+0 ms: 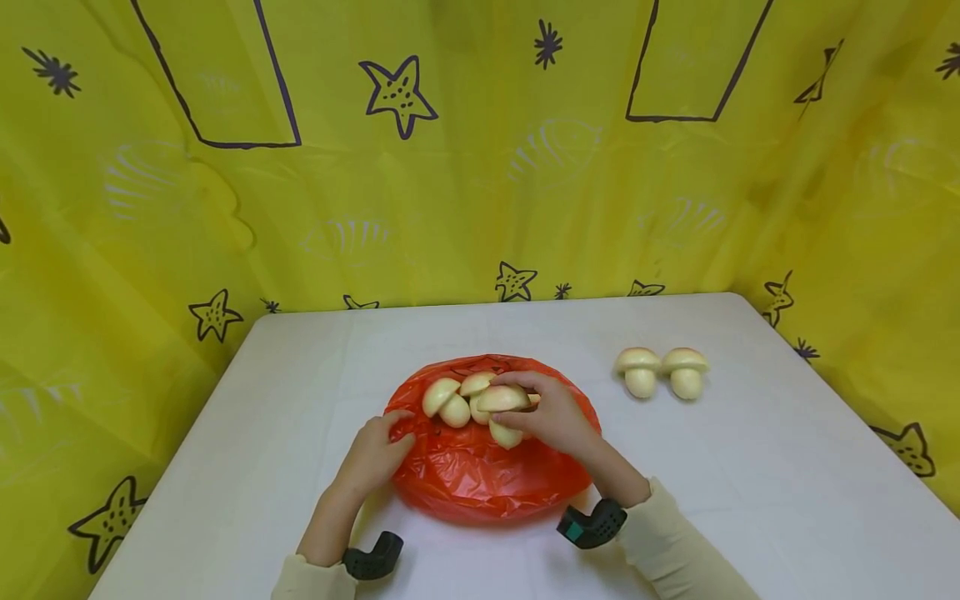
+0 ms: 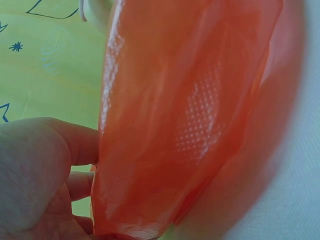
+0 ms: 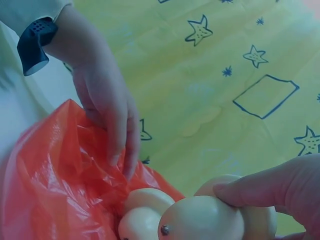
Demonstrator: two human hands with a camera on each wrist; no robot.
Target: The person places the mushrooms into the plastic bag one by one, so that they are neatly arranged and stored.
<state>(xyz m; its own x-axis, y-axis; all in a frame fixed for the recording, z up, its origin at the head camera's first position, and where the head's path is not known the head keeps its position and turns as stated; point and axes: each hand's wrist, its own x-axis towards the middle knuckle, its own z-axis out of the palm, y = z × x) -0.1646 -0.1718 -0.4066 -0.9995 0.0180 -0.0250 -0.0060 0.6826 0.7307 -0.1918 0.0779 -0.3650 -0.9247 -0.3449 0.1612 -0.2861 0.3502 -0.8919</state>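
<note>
A red plastic bag [image 1: 487,483] sits on the white table with its mouth spread open upward. My left hand [image 1: 371,454] grips the bag's left rim, its fingertips reaching over the edge; part of those fingers hides behind the film [image 2: 150,150] in the left wrist view. Between thumb and fingers, my right hand [image 1: 553,417] holds a pale cream mushroom [image 1: 504,399] by its cap, over the bag's mouth. Its stem points down toward me. Other mushrooms [image 1: 441,397] of the same look lie in the bag, right beside the held one and partly covered by it.
Two more mushrooms [image 1: 638,360] stand side by side on the table [image 1: 720,483], to the right of the bag. A yellow sheet [image 1: 465,192] with drawn starfish and fish surrounds the table's back and sides. Each wrist wears a black camera band [image 1: 592,525].
</note>
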